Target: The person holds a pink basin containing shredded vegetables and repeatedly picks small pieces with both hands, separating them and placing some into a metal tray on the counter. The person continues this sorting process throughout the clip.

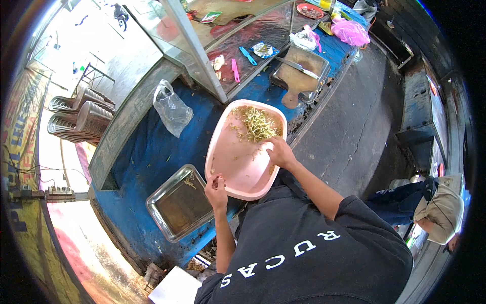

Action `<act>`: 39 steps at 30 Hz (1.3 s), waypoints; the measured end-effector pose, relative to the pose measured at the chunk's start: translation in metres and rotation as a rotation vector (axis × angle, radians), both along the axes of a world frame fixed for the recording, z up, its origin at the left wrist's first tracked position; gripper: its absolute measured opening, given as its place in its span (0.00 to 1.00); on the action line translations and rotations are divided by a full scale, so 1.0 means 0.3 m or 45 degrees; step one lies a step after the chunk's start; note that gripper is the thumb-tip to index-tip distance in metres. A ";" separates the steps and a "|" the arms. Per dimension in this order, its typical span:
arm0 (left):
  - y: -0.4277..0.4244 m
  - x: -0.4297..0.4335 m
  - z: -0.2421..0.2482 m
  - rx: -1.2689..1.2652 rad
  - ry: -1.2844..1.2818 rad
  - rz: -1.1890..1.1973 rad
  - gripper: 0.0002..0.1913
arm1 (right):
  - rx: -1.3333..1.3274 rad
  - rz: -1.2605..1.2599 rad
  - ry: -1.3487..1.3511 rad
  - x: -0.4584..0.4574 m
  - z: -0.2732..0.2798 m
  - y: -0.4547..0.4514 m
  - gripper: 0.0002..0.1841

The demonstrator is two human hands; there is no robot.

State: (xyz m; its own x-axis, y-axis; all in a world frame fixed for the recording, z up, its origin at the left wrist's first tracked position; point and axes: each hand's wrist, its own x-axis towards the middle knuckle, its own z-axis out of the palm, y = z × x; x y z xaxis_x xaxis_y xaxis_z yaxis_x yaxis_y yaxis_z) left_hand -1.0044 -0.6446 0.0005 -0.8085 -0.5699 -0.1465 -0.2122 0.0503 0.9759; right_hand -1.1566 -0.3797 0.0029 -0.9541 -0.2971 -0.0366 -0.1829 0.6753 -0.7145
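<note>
A pink plastic basin (231, 152) stands before me, its near rim close to my body. Bean sprouts (256, 123) are heaped at its far end, and a few stray bits lie scattered over the bottom. My right hand (281, 152) reaches over the right rim, its fingertips at the near edge of the heap. Whether they pinch a sprout is hidden. By the basin's near-left rim is my left hand (216, 191), fingers curled together; anything between them is too small to tell. Left of it, a metal tray (178, 212) holds a few thin sprout scraps (188, 180) in its far corner.
A clear plastic bag (171, 110) lies on the blue-covered counter (136, 152). Beyond the basin, a knife (298, 67) rests on a wooden cutting board (294, 81). Pink (235, 70) and blue (247, 56) peelers lie behind the glass panel. Another person (433, 209) is at right.
</note>
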 end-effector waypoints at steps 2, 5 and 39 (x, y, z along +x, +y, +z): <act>0.029 -0.023 0.008 0.003 -0.054 -0.090 0.09 | 0.014 0.039 0.049 -0.059 -0.020 0.026 0.24; 0.068 -0.069 0.006 -0.001 -0.116 -0.175 0.10 | 0.189 0.025 0.254 -0.200 -0.062 0.021 0.27; 0.208 -0.196 0.055 0.280 -0.210 -0.114 0.13 | 0.363 0.429 0.337 -0.509 -0.061 -0.237 0.08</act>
